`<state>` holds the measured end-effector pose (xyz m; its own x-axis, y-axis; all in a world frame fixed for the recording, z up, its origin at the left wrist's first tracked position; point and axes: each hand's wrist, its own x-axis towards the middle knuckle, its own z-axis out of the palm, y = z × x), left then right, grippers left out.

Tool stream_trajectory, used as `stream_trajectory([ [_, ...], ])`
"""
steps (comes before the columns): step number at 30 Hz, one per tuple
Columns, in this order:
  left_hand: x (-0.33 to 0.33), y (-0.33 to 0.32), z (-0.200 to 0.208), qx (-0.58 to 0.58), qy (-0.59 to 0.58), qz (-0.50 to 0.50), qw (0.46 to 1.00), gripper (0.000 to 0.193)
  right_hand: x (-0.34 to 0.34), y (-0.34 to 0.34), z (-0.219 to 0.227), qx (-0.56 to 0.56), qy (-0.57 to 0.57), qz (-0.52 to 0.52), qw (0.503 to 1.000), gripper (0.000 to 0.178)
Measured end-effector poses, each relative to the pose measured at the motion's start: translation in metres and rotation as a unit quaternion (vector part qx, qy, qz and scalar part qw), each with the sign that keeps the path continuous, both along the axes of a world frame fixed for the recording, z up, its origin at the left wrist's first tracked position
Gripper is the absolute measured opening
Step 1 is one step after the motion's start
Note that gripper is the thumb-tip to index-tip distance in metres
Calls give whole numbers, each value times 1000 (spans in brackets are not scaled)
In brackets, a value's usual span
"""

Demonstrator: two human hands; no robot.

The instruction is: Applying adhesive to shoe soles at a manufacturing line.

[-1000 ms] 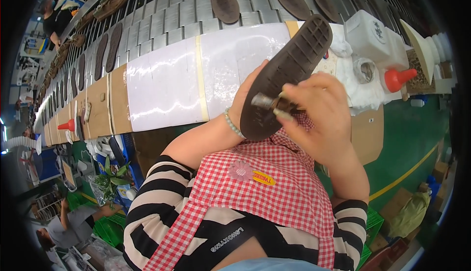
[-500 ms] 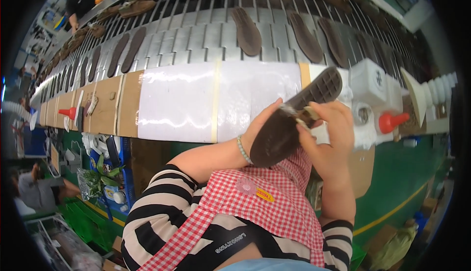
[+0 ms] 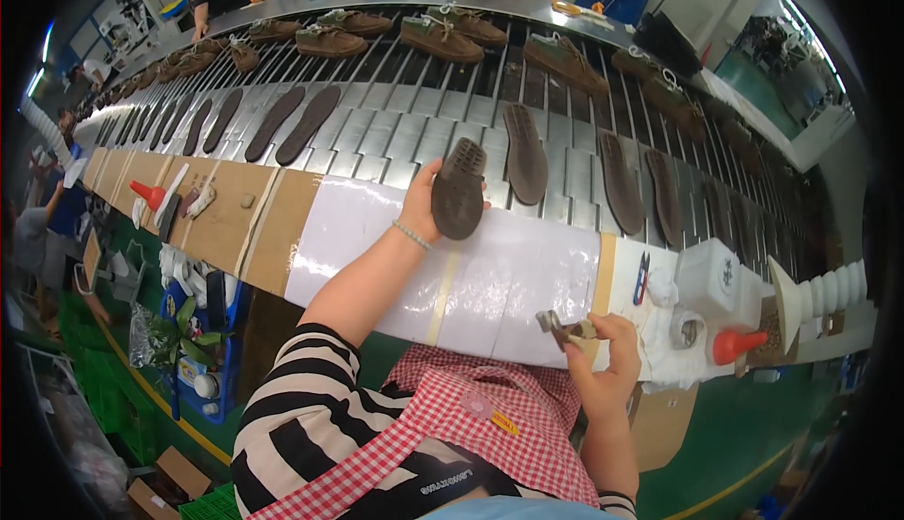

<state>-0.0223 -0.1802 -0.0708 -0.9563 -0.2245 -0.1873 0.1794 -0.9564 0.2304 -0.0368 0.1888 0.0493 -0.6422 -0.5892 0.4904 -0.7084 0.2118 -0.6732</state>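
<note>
My left hand (image 3: 421, 206) reaches out over the far edge of the white work surface. It is closed around a dark brown shoe sole (image 3: 459, 191), whose patterned heel end points away from me. Lower right, my right hand (image 3: 610, 362) pinches a short brush-like tool (image 3: 568, 330) with a grey end and a tan grip; its exact kind is unclear. The tool is apart from the sole. Beside the held sole, another brown sole (image 3: 524, 155) lies on the metal slat conveyor (image 3: 377, 134).
Brown shoes (image 3: 443, 35) line the conveyor's far side, with more soles in front. At right stand a white plastic container (image 3: 708, 271), a red-tipped bottle (image 3: 737, 345) and a pair of snips (image 3: 641, 278). A red nozzle (image 3: 146, 191) lies on the cardboard at left. People work beyond.
My left hand has carried the sole forward and left, toward the conveyor. My right hand has drawn the tool away from the sole and lowered it. The view has shifted too.
</note>
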Motion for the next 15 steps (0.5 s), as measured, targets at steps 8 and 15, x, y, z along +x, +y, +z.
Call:
stream_trajectory([
  [8,-67,-154,-78,-409,-344,336,775,38,-21,-36,-1,43,11,16,999,50],
  [15,29,-270,-88,-781,-551,176,233,47,-41,-33,-1,82,-12,-44,996,47],
])
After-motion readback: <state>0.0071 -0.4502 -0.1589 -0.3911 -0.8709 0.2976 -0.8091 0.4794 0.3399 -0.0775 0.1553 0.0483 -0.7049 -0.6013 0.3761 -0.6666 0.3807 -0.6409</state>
